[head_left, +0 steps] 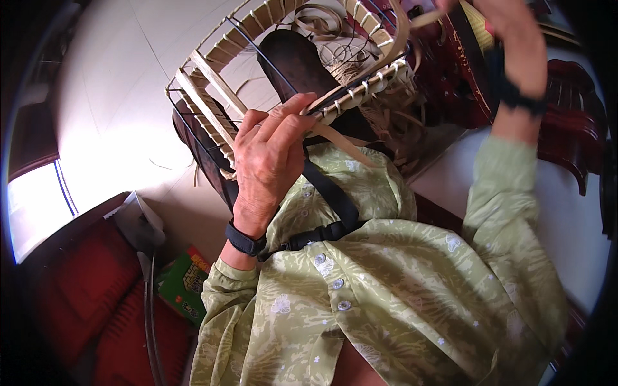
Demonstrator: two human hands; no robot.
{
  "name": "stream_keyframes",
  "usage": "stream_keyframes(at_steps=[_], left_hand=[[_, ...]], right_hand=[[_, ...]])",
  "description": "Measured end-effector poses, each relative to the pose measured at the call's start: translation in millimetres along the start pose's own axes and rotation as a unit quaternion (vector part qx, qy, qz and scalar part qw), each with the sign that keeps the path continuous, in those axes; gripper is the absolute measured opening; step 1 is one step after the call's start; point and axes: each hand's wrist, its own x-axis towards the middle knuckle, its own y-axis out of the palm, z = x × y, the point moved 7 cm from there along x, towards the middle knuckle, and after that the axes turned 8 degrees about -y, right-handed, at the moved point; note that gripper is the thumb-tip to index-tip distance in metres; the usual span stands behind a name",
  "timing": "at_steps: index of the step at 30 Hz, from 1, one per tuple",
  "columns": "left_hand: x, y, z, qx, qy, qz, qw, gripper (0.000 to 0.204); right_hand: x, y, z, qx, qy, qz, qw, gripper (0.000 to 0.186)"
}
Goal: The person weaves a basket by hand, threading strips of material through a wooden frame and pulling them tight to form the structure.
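Note:
A basket-like frame [357, 98] of dark wire and pale wood, wrapped with tan strips and white loops, rests over my lap. My left hand [267, 151] is closed on its near rim, fingers over the top and the thumb hidden. A flat tan strip [427, 18] runs from the frame's right side up to my right hand [512, 35], raised at the upper right. That hand is blurred and partly cut off by the top edge; its fingers appear closed on the strip. Another strip end [344, 144] hangs below my left hand.
Loose tan strips [393, 125] lie heaped beyond the frame, with a coil [318, 20] on the pale floor. Dark red carved furniture [570, 116] stands at the right. At the lower left are red cushions [96, 283], a green package [185, 285] and a metal strip [150, 315].

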Motion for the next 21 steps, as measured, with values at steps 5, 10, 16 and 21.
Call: stream_keyframes(at_steps=[5,10,16,21], left_hand=[[4,1,-3,-0.023,-0.004,-0.011,1.000,0.020],[5,2,-1,-0.044,-0.010,-0.027,0.999,0.019],[-1,3,9,-0.053,-0.052,-0.053,0.996,0.020],[-5,6,12,-0.092,-0.048,-0.088,0.991,0.022]], right_hand=[[-106,127,-82,-0.012,0.220,0.095,0.971,0.021],[-130,206,-104,-0.028,0.107,-0.025,0.994,0.019],[-194,178,-178,0.238,0.291,-0.131,0.917,0.014],[-312,77,-312,-0.359,0.439,-0.086,0.819,0.024]])
